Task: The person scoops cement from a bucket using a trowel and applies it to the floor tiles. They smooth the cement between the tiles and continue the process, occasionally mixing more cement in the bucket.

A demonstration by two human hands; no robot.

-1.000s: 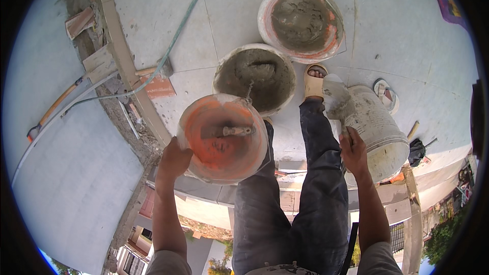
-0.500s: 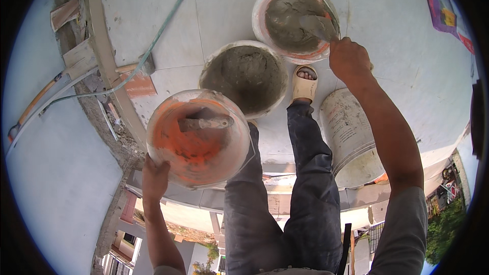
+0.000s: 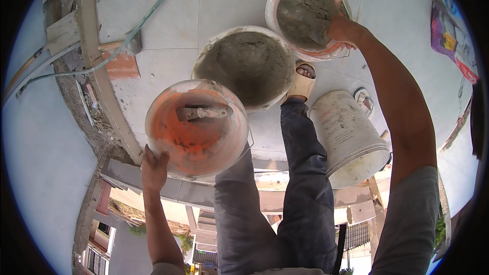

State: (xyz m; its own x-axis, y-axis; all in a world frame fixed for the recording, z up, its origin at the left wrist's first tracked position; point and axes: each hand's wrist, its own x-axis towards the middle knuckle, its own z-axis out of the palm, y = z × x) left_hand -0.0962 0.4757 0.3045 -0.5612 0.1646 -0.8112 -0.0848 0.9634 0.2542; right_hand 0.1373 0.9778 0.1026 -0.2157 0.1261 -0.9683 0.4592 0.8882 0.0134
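My right fingers (image 3: 342,30) clenched round hidden handle of grey metal trowel (image 3: 320,31); blade lies just left of them, against grey mortar (image 3: 299,9) inside round white-and-orange plastic bucket (image 3: 271,11), long axis roughly crosswise. My left fingers (image 3: 153,168), well apart, grip rim of tilted orange-lined plastic bucket (image 3: 196,145).

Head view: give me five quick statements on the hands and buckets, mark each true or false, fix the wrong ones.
1. The left hand grips the rim of the orange-lined bucket. True.
2. The right hand is empty. False: it holds a trowel at the uppermost bucket.
3. The orange-lined bucket is full of grey mix. False: its orange inside shows, with a handled tool in it.
4. The white bucket lies on its side. True.
5. The green hose runs along the picture's right. False: it is on the left.
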